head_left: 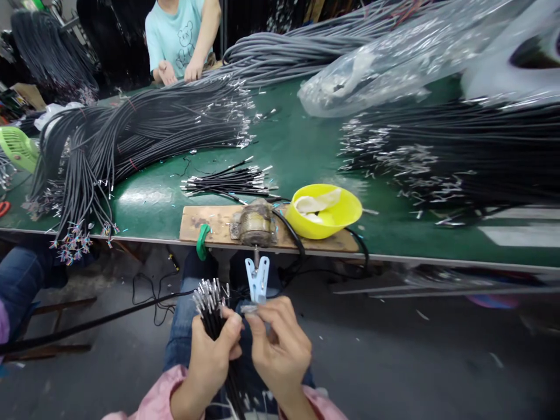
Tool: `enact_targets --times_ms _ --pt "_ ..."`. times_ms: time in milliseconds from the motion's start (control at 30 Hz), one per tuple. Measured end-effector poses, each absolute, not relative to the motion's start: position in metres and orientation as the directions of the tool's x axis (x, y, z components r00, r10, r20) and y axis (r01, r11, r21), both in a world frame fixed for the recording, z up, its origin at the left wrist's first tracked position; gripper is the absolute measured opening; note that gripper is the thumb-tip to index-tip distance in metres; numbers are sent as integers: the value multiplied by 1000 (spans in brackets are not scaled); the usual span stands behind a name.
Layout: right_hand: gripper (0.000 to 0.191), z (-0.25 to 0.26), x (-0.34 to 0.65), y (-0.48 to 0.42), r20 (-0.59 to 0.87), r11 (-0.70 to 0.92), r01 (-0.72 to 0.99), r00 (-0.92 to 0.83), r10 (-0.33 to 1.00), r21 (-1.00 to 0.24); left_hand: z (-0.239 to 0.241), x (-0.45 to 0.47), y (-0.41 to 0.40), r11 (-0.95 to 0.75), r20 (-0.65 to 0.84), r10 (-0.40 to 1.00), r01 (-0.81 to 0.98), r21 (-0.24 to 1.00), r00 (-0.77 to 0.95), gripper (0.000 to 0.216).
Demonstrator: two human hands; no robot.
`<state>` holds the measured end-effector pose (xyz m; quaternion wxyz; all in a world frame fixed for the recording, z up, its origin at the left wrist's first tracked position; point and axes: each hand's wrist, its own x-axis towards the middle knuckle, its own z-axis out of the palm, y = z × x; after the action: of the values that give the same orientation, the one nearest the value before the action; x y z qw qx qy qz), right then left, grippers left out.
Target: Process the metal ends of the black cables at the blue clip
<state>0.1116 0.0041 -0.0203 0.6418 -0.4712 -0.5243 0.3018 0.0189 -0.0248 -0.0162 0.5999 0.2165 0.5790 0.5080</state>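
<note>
- The left hand [214, 356] is clenched around a bundle of black wires [213, 315]. It is held upright over the lap, just below the near edge of the tabletop [297, 146], with the bare silvery ends fanning out above the fist.
- The right hand [280, 347] has thumb and forefinger pinched on a wire tip [248, 309], small and pale. It sits just under a blue-white clip [257, 280], and whether the two touch cannot be told.
- The clip hangs from a small motor [256, 224] on a wooden board [205, 224]. A green clamp [202, 240] fixes the board at the near edge, and a yellow bowl [326, 213] sits on the board's right end.
- The wires are probably light, limp and smooth-jacketed, with fine ends that bend easily. The best hold is on the jackets just below the bare ends.
- 1 small pile of short wires [230, 181] lies mid-table, and long cable bundles [131, 134] lie toward the left edge.
- At the far edge, a co-worker's 2 hands [180, 72] rest on cables.
</note>
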Motion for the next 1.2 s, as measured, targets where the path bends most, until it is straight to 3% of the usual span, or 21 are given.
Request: enact_targets --times_ms 133,233,400,500,633,667,733,800,900,1033,1200 --pt "8 -31 118 5 96 120 -278 99 990 -953 -14 17 -22 432 -514 851 -406 805 -113 46" --pt "15 -35 124 7 -68 -49 -475 23 997 -879 -14 18 -20 476 -554 830 -440 761 -61 46" --pt "14 -27 125 6 52 57 -349 26 998 -935 -15 22 -21 463 -544 836 -446 766 -66 44" --pt "21 -26 121 3 100 133 -278 128 987 -951 -17 24 -26 457 -542 833 -417 786 -109 47" --pt "11 -27 121 -1 251 286 -91 280 927 -954 -20 22 -31 452 -529 835 -362 816 -150 45" --pt "11 -27 123 0 233 269 -117 253 939 -956 -21 20 -30 452 -524 841 -354 818 -136 44" --pt "10 -26 128 3 59 82 -316 83 995 -945 -23 14 -26 463 -520 849 -343 817 -92 42" --pt "17 -24 133 8 -157 -232 -533 -183 971 -814 -25 7 -18 467 -510 858 -318 825 -64 41" --pt "27 -23 138 18 -285 -532 -620 -458 842 -578 -29 0 -7 434 -463 884 -263 862 -59 34" --pt "25 -23 140 34 -292 -582 -563 -523 801 -587 -25 2 -8 354 -376 919 -171 920 -119 28" --pt "31 -16 139 56 -271 -469 -621 -390 880 -628 -1 11 -22 245 -260 932 -89 965 -252 15"
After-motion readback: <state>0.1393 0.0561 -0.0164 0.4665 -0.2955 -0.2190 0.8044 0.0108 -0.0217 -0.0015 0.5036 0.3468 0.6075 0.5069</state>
